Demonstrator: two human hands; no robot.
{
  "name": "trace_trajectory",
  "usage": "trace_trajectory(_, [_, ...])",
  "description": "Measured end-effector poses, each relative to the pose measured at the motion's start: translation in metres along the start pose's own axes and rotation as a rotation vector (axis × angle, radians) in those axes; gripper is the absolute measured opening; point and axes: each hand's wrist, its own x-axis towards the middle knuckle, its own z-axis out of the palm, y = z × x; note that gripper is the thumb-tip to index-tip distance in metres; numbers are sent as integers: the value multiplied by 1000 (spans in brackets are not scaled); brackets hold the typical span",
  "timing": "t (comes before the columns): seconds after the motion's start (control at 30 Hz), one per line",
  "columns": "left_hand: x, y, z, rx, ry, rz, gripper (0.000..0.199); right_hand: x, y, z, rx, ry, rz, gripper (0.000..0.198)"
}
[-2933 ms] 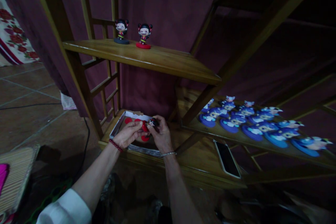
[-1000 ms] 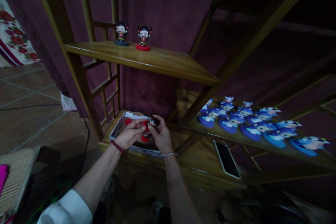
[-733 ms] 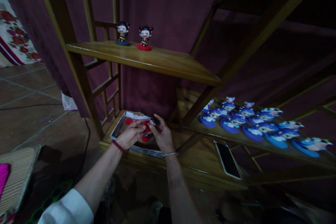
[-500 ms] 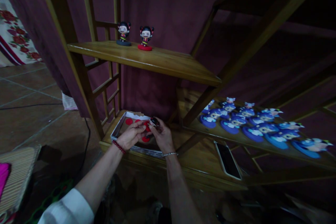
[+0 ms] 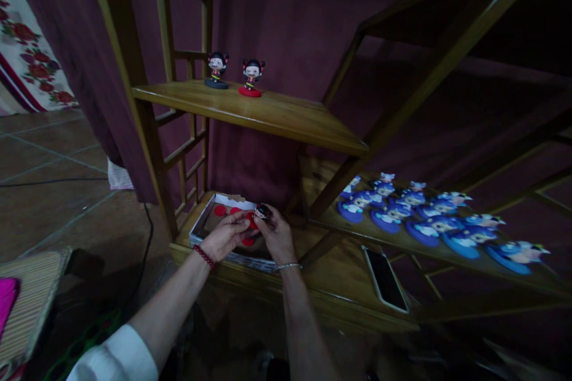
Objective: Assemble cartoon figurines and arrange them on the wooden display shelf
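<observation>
Above a shallow cardboard box (image 5: 202,221), my right hand (image 5: 279,238) is closed around a small black-haired figurine (image 5: 261,212). My left hand (image 5: 224,237) pinches a round red base (image 5: 251,219) that meets the figurine's lower end; whether the two are joined cannot be made out. Several more red round bases (image 5: 220,210) lie inside the box, partly covered by my hands. On the wooden shelf above stand two similar figurines, one on a dark base (image 5: 217,70) and the other on a red base (image 5: 252,77).
A phone (image 5: 385,278) lies on the lower board to the right of the box. Several blue-and-white figurines (image 5: 391,214) stand in rows on the right-hand shelf. The upper shelf (image 5: 286,116) overhangs the box, and a slanting wooden post (image 5: 384,137) rises at right.
The view has shifted slightly, so the shelves sit a little lower. Both hands stay over the box, with the figurine turned somewhat and the red base still against it.
</observation>
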Motion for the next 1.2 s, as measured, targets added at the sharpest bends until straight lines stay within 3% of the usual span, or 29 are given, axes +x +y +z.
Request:
trace_trajectory(0.4, [-27,1,16,-53,36,50,30,-14,-29,1,46,-80,32,35])
trace_trajectory(0.77, [-66,20,45,-77,109,78,24,-28,-68,2,-24,-134,10,32])
trace_trajectory(1.2, [-99,43,61,-52,31,115,24,-42,-120,6,27,-205,25,31])
